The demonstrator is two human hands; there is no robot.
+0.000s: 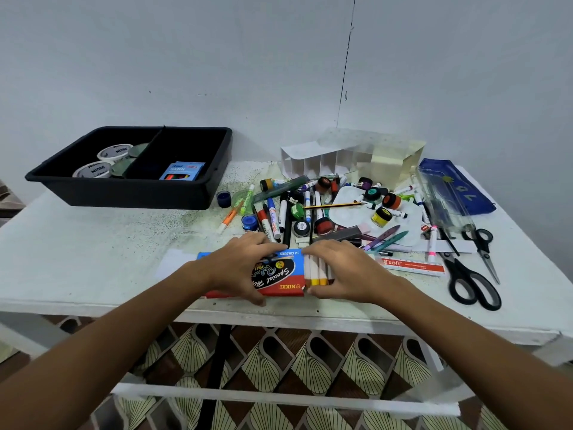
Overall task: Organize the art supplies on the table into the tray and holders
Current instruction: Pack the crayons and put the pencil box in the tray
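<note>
black tray [133, 193] back left of the table [93, 243]: two tape rolls [102, 161] in its left compartment, small blue neon box [183, 171] in the right. white divided holder [322, 162] behind the supply pile, contents unclear. left hand [238, 265] fingers curled round the red-blue marker box [279, 274] at the front edge; right hand [344, 271] fingers together over the protruding markers [316, 271], tips hidden.

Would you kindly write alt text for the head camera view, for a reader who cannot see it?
A person's left hand holds a red and blue crayon box at the near edge of a white table while the right hand presses on the crayons sticking out of it. Behind lie scattered markers, paint pots and scissors, with a black tray at the far left.
</note>
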